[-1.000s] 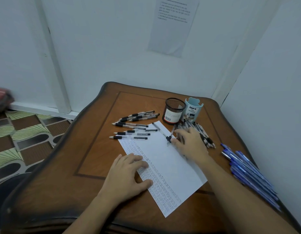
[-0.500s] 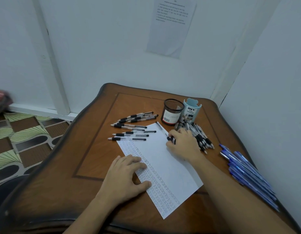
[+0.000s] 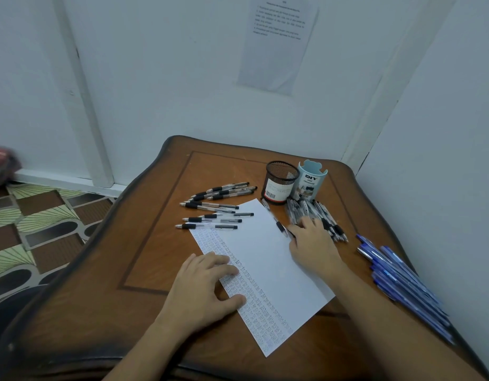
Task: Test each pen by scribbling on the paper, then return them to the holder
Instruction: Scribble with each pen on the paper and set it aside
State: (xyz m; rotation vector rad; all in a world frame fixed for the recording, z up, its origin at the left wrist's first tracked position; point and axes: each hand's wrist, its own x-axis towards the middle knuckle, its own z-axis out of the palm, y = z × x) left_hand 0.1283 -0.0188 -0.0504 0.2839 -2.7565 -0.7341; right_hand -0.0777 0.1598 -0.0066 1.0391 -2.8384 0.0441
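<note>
White walls point(image 3: 155, 78), patterned floor point(image 3: 45, 215), wooden table point(image 3: 155, 257)

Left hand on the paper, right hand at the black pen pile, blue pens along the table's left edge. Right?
No: the head view shows the blue pens along the table's right edge, by the wall. The rest stands: left hand on the paper, right hand at the black pen pile.

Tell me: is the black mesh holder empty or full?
Apparently empty: the black mesh holder shows no pen above its rim; its bottom is hidden.
</note>
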